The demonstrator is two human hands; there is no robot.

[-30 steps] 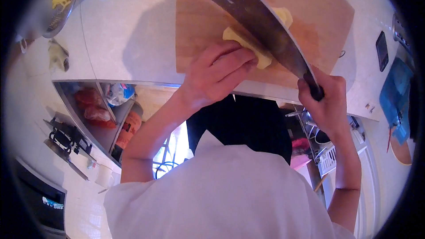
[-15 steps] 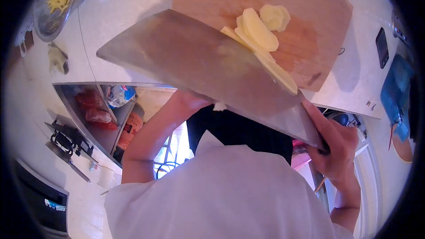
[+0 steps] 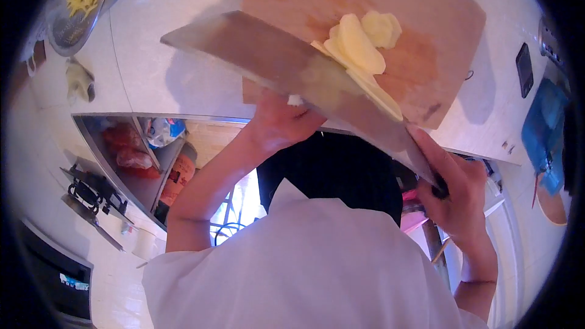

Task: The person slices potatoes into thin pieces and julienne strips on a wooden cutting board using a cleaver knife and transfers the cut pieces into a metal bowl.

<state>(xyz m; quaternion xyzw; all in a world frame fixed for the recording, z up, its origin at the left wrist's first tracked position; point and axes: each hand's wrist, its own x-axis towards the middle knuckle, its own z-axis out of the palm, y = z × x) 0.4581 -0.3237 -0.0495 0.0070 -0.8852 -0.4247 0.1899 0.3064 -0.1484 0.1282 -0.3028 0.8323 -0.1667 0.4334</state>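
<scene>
A broad cleaver (image 3: 274, 64) is in my right hand (image 3: 454, 192), which is wrapped round its handle at the lower right. Its blade slants up to the left above the near edge of the wooden cutting board (image 3: 426, 6). Behind the lower edge of the blade is my left hand (image 3: 280, 123); its fingers are mostly hidden by the metal. A small white bit (image 3: 295, 100) shows at that hand, too small to name. Pale yellow slices, seemingly potato (image 3: 361, 45), lie overlapping on the board, and a long slice (image 3: 381, 99) lies along the blade's far side.
A metal bowl (image 3: 68, 35) of yellow shreds stands at the upper left, near a crumpled cloth-like item (image 3: 79, 79). To the right are a dark phone (image 3: 524, 70) and a blue plastic bag (image 3: 544, 128). Below the counter, an open compartment (image 3: 116, 164) holds bagged goods.
The cleaver blade has tipped and now looks narrower, its far corner shifted right. My left hand has moved up and right, and more of it shows below the blade.
</scene>
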